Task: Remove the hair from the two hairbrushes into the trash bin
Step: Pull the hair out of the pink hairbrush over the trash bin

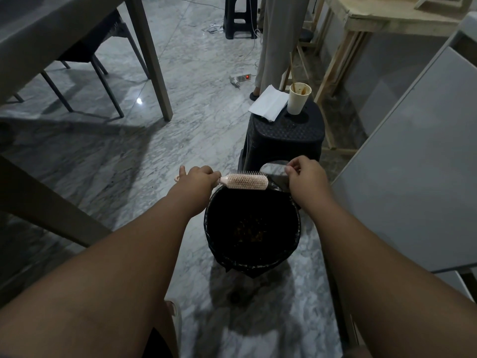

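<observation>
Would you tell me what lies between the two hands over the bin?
In the head view, the pink hairbrush spans between left hand and right hand.

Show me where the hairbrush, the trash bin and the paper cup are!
hairbrush (245, 181), head view, on the pink bristled head.
trash bin (296, 239), head view, on its right rim.
paper cup (296, 102), head view, on its side wall.

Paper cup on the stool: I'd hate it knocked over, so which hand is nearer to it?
Right. The right hand is just below the stool holding the paper cup; the left hand grips the hairbrush handle farther left.
</observation>
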